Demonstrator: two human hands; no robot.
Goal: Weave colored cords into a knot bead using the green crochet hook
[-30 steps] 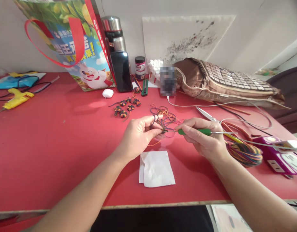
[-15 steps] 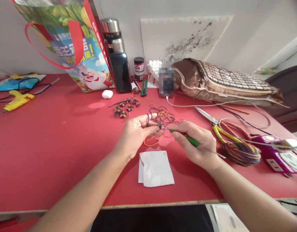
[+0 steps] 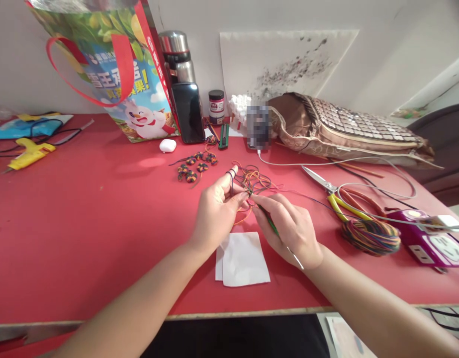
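My left hand (image 3: 220, 211) pinches a small piece of multicoloured yarn work (image 3: 248, 191) between thumb and fingers, with dark yarn (image 3: 231, 181) looped over the raised index finger. My right hand (image 3: 289, 223) is closed on a crochet hook (image 3: 273, 226) with a green grip; its metal shank sticks out below the palm. The hook's tip is at the yarn work, mostly hidden by fingers. Behind both hands lies a loose tangle of orange and dark yarn (image 3: 256, 176). A strand runs right towards a wound yarn bundle (image 3: 371, 236).
Small crocheted pieces (image 3: 191, 176) lie behind my left hand. A folded white cloth (image 3: 246, 261) is near the front edge. Scissors (image 3: 328, 186) and a purple power strip (image 3: 423, 238) sit right. Further back are a phone (image 3: 188, 112), a sequined bag (image 3: 356, 129) and a glue gun (image 3: 30, 153).
My right hand has moved left, close against my left hand, and the hook has turned steeper. My left index finger is raised higher with the yarn loop.
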